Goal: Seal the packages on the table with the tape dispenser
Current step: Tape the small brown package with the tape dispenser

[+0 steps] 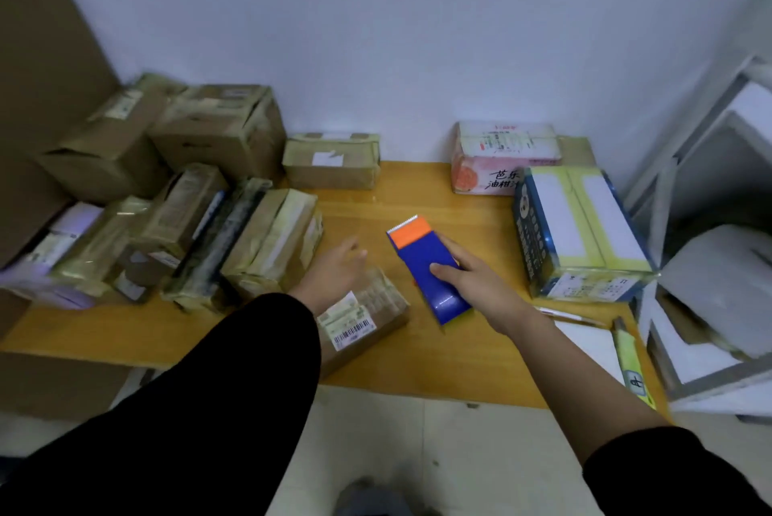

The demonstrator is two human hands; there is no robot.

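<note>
My right hand [472, 277] grips a blue tape dispenser [432, 269] with an orange plate and a toothed blade at its far end, held just above the wooden table [438, 357]. A small brown package [367, 323] with a barcode label lies at the table's front edge, left of the dispenser. My left hand [334, 273] hovers over the far end of that package, fingers apart, blurred; whether it touches is unclear. Several taped brown packages [267, 244] are piled at the left. A blue and yellow box [580, 231] stands at the right.
A pink and white carton [501, 158] and a small brown box [332, 160] stand against the back wall. White foam boxes [718, 290] crowd the right side. A yellow-handled knife [628, 357], a pen [568, 316] and white paper [593, 348] lie at the front right.
</note>
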